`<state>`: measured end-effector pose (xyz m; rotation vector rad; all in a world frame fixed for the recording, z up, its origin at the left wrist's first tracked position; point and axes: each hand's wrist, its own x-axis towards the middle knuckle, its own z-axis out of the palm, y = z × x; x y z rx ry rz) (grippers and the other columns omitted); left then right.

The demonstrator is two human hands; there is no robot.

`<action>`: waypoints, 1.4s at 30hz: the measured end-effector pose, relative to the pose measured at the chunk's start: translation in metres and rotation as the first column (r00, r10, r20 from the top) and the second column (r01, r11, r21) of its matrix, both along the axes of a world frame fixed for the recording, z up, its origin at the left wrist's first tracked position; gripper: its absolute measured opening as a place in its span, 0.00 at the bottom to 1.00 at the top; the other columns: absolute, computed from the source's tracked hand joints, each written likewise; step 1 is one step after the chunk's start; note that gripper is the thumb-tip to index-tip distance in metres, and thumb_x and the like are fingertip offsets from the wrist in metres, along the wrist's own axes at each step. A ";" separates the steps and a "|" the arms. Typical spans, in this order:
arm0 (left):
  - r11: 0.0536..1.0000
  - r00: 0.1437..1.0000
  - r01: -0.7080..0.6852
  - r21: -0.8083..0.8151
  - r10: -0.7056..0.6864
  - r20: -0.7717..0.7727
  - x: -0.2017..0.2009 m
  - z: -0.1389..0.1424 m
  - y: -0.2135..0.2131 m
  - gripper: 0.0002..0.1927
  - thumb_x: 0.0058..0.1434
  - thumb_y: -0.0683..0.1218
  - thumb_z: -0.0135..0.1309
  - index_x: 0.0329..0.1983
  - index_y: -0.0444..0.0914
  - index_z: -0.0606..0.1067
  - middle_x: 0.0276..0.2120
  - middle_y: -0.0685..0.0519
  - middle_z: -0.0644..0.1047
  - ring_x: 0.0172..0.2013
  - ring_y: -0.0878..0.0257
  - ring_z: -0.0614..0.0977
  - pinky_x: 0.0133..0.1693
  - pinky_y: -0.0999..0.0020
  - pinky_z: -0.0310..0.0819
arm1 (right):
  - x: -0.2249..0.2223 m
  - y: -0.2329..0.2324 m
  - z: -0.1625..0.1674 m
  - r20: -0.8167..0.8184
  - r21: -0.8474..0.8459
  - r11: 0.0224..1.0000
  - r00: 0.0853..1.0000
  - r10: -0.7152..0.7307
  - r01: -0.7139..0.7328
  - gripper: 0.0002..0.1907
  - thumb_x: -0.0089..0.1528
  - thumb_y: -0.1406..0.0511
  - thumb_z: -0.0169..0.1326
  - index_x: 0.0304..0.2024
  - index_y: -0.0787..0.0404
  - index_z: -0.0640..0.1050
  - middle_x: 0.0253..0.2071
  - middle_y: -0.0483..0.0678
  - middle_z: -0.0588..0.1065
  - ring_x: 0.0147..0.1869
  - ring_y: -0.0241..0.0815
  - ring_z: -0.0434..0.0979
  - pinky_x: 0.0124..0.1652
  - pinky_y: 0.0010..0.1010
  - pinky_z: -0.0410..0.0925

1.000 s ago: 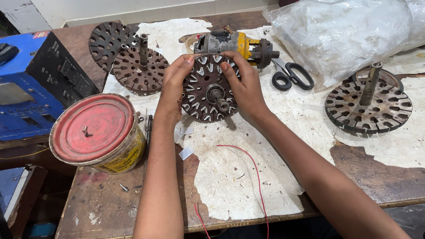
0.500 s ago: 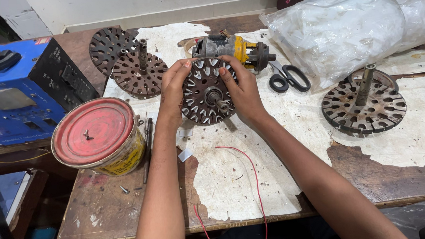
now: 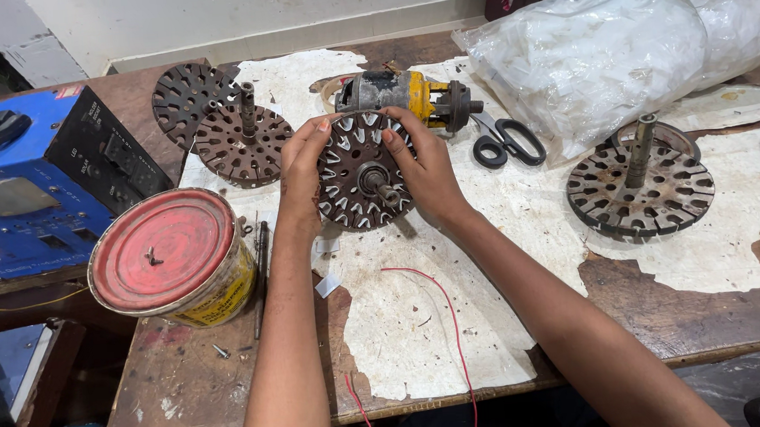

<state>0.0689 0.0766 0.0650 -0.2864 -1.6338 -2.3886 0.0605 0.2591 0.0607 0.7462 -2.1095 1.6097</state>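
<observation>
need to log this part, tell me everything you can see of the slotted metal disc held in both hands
The slotted metal disc is round, dark brown and rusty-looking, like stacked steel. Wedge-shaped slots ring its rim, pale inside, and a short metal shaft sticks out of its centre. It is tilted up with its face toward the camera, above the paper-covered wooden table. The left hand grips its left edge and the right hand its right edge.

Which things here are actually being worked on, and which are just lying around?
In hand:
slotted metal core, gripped by left hand and right hand.

Lying about:
red-lidded tin
scissors
plastic bag
blue machine
red wire
</observation>
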 end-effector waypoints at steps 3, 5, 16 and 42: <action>1.000 1.000 0.013 0.006 -0.013 -0.021 -0.002 0.000 0.000 0.18 0.68 0.50 0.48 0.51 0.32 0.78 0.39 0.51 0.82 0.35 0.67 0.83 0.39 0.73 0.78 | 0.000 0.000 0.001 0.020 -0.012 1.000 1.000 0.015 -0.015 0.24 0.71 0.52 0.46 0.60 0.63 0.73 0.49 0.52 0.80 0.52 0.39 0.78 0.52 0.31 0.70; 1.000 0.999 0.018 0.012 -0.018 -0.032 -0.003 -0.001 -0.001 0.18 0.69 0.49 0.48 0.52 0.32 0.78 0.39 0.51 0.82 0.36 0.67 0.83 0.40 0.74 0.78 | 0.000 0.000 0.001 0.016 -0.008 1.000 1.000 0.014 -0.014 0.24 0.71 0.52 0.46 0.60 0.63 0.73 0.49 0.52 0.79 0.52 0.39 0.78 0.53 0.31 0.70; 1.000 1.000 -0.008 -0.012 0.008 -0.005 -0.002 -0.001 0.001 0.18 0.69 0.50 0.48 0.51 0.32 0.78 0.39 0.50 0.82 0.35 0.67 0.83 0.38 0.73 0.79 | 0.000 0.000 0.001 0.080 0.001 1.000 0.997 0.021 -0.021 0.25 0.71 0.51 0.45 0.61 0.62 0.72 0.49 0.52 0.79 0.51 0.39 0.78 0.51 0.31 0.71; 0.999 0.999 -0.031 -0.018 0.032 0.041 0.001 0.001 0.001 0.19 0.68 0.51 0.47 0.53 0.34 0.78 0.38 0.51 0.82 0.34 0.67 0.84 0.36 0.72 0.80 | -0.005 0.000 -0.003 0.035 0.000 1.000 0.999 0.015 -0.015 0.25 0.71 0.53 0.46 0.61 0.63 0.72 0.51 0.53 0.79 0.53 0.41 0.78 0.53 0.31 0.69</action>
